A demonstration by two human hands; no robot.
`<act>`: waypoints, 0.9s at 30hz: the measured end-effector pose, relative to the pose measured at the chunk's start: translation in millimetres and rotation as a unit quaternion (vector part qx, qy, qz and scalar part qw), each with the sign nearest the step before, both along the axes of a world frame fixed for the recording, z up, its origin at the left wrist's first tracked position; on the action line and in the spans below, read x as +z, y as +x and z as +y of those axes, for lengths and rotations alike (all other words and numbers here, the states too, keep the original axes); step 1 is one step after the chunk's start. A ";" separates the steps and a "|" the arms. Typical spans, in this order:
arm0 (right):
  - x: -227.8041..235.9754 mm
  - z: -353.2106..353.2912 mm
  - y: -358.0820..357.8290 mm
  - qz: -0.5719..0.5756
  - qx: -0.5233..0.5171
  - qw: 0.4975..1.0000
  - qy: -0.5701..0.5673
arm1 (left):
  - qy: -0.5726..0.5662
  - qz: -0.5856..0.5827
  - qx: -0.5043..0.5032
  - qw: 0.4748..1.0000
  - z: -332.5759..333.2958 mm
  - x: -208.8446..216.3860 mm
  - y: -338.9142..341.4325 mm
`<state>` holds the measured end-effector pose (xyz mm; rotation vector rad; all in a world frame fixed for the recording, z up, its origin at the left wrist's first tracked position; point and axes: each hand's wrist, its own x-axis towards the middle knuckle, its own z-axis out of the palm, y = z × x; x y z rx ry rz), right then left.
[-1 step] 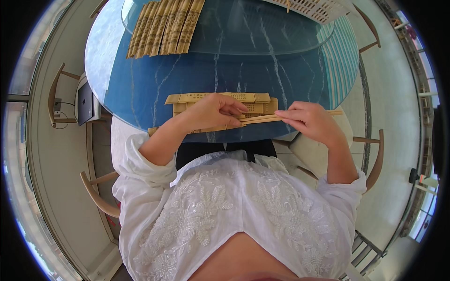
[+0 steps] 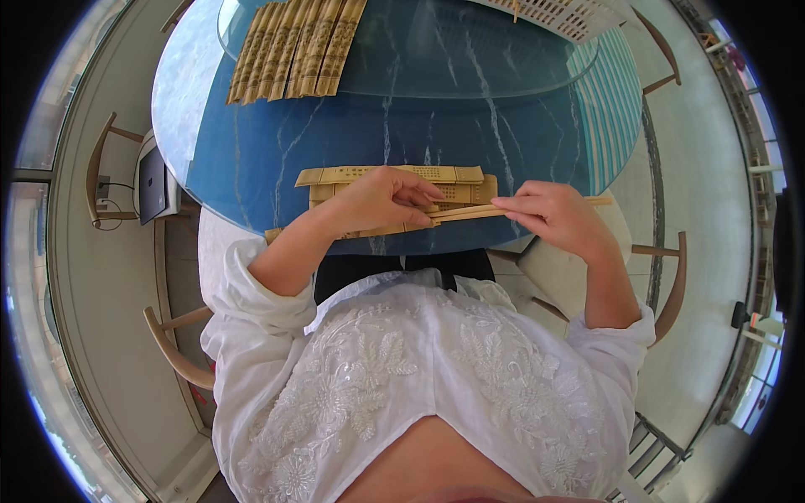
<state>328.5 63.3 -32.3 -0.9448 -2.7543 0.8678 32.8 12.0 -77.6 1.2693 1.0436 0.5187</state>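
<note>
**Chopsticks (image 2: pixel 471 214) meet a paper sleeve (image 2: pixel 377 230) at the worktop's (image 2: pixel 268 159) near edge**

The right hand (image 2: pixel 549 215) holds the pair of pale chopsticks in a narrow grip, thumb against fingers, with the sticks' right ends poking out beyond the hand. Their left ends point at the left hand (image 2: pixel 381 199), whose grip is narrow on the right end of the paper sleeve; its fingertips are partly hidden, and I cannot tell how far the sticks sit inside. The sleeve runs left under the wrist, along the near edge.

Just beyond the hands lie two flat tan sleeves, the far one (image 2: pixel 335 176) above the nearer one (image 2: pixel 474 194), both partly covered by the left hand. At the far left, a row of patterned sleeves (image 2: pixel 295 50) lies side by side, partly on a glass disc (image 2: pixel 428 63). A white slotted basket (image 2: pixel 563 17) stands at the far right.
</note>
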 end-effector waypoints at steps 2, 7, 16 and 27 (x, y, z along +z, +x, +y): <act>-2.4 1.5 -0.5 0.009 0.006 1.000 0.008 | -0.004 0.003 0.001 1.000 0.4 0.0 0.0; -9.4 2.9 -4.2 0.032 0.020 0.998 0.041 | 0.004 0.000 0.006 1.000 -0.4 3.4 -0.1; -30.3 -10.5 -32.8 0.104 0.026 0.991 0.077 | 0.046 0.008 0.017 0.999 0.2 10.1 6.8; -33.9 -22.5 -38.7 0.107 -0.023 0.992 0.066 | -0.061 0.054 -0.046 0.996 -7.4 15.3 -19.1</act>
